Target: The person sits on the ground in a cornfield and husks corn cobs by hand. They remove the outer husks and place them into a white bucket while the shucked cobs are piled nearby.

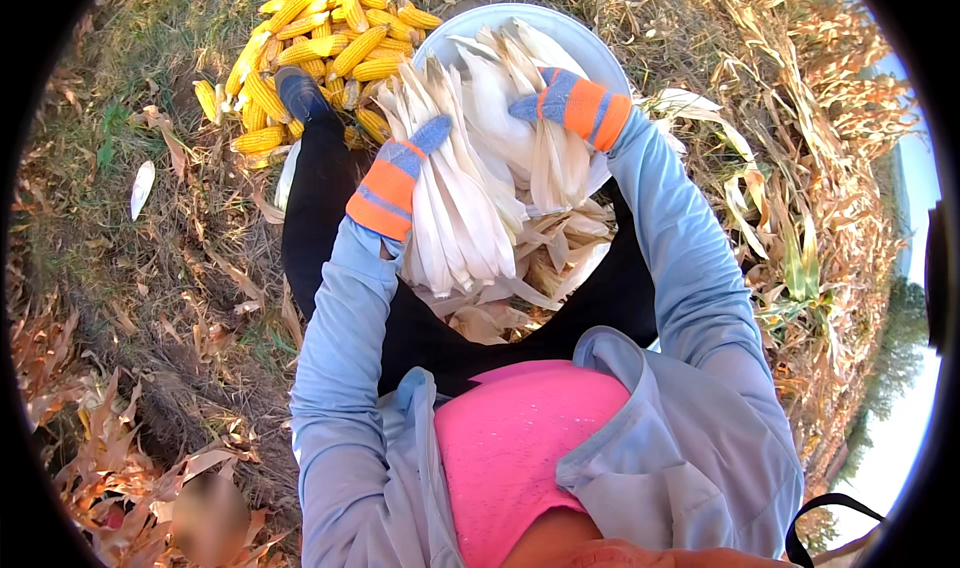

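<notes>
My left hand (396, 174), in an orange and blue-grey knitted glove, grips a thick bundle of pale dried corn husks (454, 223). The bundle's wide ends fan down toward my lap. My right hand (574, 106), gloved the same way, is closed around more husks (559, 164) over a whitish round basin (600, 50). Further loose husks (484, 106) lie in the basin between my hands. My right fingertips are partly hidden among the leaves. The basin stands between my spread legs.
Husked yellow corn ears (360, 50) are heaped at the upper left, against my left shoe (300, 95). Loose husks (555, 249) cover the ground before my lap. Dry corn stalks (795, 102) lie along the right. A blurred round patch (211, 519) shows at lower left.
</notes>
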`<state>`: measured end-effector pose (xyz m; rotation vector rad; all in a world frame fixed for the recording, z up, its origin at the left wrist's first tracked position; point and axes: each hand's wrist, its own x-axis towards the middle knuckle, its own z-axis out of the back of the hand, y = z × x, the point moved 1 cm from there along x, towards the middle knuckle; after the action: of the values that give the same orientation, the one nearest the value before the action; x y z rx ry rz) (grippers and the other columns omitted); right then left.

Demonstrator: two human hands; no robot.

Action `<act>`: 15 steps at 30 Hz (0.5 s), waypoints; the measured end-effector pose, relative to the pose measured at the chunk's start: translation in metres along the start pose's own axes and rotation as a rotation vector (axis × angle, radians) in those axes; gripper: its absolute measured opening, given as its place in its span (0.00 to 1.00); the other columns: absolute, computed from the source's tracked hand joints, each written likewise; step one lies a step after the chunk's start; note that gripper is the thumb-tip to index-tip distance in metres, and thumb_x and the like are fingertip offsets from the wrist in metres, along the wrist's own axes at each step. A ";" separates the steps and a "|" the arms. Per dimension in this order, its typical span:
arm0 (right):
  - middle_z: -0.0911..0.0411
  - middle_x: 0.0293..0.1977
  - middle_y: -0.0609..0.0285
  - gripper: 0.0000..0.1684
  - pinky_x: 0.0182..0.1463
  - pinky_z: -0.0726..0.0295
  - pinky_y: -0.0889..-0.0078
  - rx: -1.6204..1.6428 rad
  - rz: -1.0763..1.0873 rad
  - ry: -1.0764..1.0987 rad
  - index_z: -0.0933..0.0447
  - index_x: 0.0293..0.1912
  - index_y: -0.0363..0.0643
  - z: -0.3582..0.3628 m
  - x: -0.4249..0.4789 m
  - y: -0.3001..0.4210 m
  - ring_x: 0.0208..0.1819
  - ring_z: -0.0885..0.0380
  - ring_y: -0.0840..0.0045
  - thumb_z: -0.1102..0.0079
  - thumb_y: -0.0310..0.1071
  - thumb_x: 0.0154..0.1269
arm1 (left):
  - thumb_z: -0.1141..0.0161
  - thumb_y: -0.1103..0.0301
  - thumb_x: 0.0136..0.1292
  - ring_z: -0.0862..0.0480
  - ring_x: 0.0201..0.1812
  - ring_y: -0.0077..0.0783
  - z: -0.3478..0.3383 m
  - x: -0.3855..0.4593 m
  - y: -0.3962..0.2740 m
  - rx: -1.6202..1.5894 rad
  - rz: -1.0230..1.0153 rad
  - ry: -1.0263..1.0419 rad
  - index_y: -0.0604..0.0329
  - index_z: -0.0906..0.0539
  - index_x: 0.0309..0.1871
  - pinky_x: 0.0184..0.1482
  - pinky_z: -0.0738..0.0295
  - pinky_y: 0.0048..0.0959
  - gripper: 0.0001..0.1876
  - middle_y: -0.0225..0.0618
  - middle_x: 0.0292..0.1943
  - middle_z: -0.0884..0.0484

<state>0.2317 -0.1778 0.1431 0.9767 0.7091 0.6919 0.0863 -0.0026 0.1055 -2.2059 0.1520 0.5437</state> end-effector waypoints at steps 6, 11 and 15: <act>0.22 0.33 0.53 0.28 0.40 0.28 0.69 -0.191 -0.021 -0.091 0.29 0.50 0.40 -0.014 0.004 -0.007 0.35 0.24 0.67 0.38 0.43 0.50 | 0.36 0.67 0.53 0.21 0.40 0.25 -0.014 0.027 0.007 0.238 -0.216 -0.116 0.62 0.27 0.53 0.41 0.24 0.24 0.23 0.35 0.43 0.21; 0.22 0.36 0.55 0.26 0.43 0.28 0.71 -0.068 0.014 -0.143 0.28 0.49 0.40 -0.013 -0.009 0.003 0.37 0.24 0.71 0.37 0.42 0.51 | 0.38 0.68 0.55 0.23 0.44 0.25 -0.013 0.035 0.021 0.244 -0.417 -0.055 0.63 0.29 0.55 0.45 0.25 0.25 0.24 0.35 0.44 0.23; 0.22 0.37 0.59 0.24 0.45 0.28 0.72 0.082 0.010 -0.199 0.28 0.49 0.40 -0.012 -0.022 0.003 0.38 0.24 0.75 0.38 0.40 0.54 | 0.37 0.73 0.53 0.25 0.46 0.24 -0.027 0.039 0.024 0.169 -0.409 -0.065 0.62 0.32 0.58 0.46 0.26 0.23 0.28 0.35 0.49 0.26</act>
<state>0.2089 -0.1883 0.1460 1.1079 0.5616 0.5682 0.1238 -0.0355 0.0865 -1.9782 -0.2731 0.3575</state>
